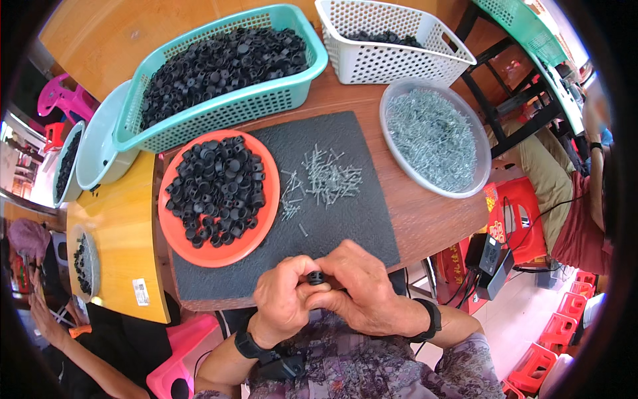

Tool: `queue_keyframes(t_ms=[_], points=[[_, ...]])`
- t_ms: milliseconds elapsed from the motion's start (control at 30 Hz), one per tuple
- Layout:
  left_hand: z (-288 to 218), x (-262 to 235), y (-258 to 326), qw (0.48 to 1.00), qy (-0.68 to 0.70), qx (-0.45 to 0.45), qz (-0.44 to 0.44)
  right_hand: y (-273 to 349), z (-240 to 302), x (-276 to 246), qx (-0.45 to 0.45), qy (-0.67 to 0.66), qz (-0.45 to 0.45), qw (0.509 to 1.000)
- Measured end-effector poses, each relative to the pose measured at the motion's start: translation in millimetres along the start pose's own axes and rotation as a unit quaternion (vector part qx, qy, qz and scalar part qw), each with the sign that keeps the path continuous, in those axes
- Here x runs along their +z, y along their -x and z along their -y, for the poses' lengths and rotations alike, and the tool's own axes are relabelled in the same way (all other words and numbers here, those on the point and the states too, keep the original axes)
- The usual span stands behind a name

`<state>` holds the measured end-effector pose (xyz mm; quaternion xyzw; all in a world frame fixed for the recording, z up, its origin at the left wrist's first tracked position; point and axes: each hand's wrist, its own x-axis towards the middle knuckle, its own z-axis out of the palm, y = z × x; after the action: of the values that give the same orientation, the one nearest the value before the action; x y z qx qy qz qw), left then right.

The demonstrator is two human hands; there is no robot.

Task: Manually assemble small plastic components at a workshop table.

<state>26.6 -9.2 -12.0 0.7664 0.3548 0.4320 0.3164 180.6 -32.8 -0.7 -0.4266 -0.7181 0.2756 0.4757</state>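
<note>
Left hand: Curled nearly closed, the left hand (pixel 282 299) pinches a small black ridged plastic-looking cap (pixel 316 278) between thumb and forefinger.
Right hand: Just beside it, the right hand (pixel 362 292) is bent around the same piece; we cannot tell whether its folded fingers hide anything more.
Black cap: It sits between both hands, and we judge it light, fairly stiff, smooth enough to slip and hardly fragile, best gripped by its ridged sides.
Beyond the hands: A dark textured rectangular mat (pixel 332 236) carries loose silvery metal pins (pixel 332 179); left of them, a round orange-red plate (pixel 219 258) holds more black caps.
Lettering: We see a white paper label (pixel 140 292) on the yellow wooden surface (pixel 126 233), left of the hands, its print too small for us to read; yellow characters mark a red package (pixel 455 272) to their right.
</note>
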Motion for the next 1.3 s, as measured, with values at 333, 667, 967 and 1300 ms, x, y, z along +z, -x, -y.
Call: queue_keyframes(t_ms=[333, 667, 967, 1300], points=[[-1, -19, -9, 0.729, 0.547, -0.404, 0.074, -17, -5, -10, -0.066, 0.056, 0.062, 0.994], [-2, -68, 16, 0.975, 0.108, -0.186, -0.051, -87, -28, -84, 0.187, 0.019, -0.037, 0.981], [39, -143, 12, 0.949, -0.228, -0.114, -0.186, -204, -112, -185, 0.154, 0.247, -0.157, 0.944], [60, -142, -9, 0.914, -0.387, 0.000, -0.123, -180, -110, -146, 0.034, 0.328, -0.122, 0.936]])
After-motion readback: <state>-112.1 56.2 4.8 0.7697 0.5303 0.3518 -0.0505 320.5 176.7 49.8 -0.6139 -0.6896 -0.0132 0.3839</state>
